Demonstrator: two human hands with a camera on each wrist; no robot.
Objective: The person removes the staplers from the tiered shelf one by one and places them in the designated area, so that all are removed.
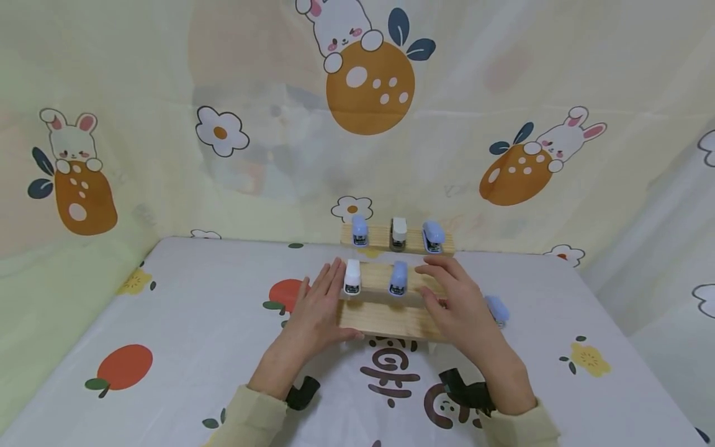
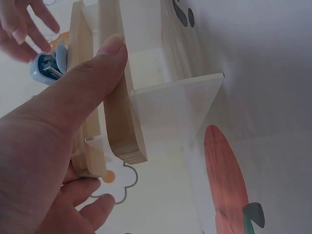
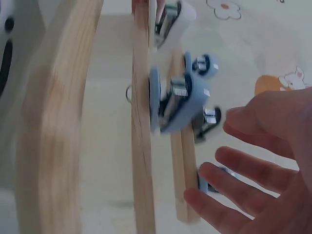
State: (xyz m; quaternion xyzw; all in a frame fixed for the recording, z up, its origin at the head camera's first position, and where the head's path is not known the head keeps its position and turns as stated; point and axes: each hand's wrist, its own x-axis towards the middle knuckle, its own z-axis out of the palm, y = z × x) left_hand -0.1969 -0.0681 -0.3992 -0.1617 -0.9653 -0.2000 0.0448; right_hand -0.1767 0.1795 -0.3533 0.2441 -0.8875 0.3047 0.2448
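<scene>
A tiered stand with wooden boards (image 1: 391, 320) and clear side panels (image 2: 180, 92) stands on the table. My left hand (image 1: 315, 310) holds its left end, thumb on the lowest board's front edge and fingers by the middle board's end. On the middle tier sit a white mini stapler (image 1: 352, 277) and a blue mini stapler (image 1: 398, 278). The top tier bears a blue stapler (image 1: 360, 231), a white-topped one (image 1: 398, 233) and another blue one (image 1: 433, 236). Over the middle tier's right end, my right hand (image 1: 455, 301) has loosely bent fingers with nothing between them.
Another blue mini stapler (image 1: 496, 310) lies on the table right of the stand, partly behind my right hand. A printed cloth (image 1: 212, 347) covers the table. Behind the stand hangs a patterned curtain (image 1: 268, 186). Black wrist mounts (image 1: 466, 391) are on both wrists.
</scene>
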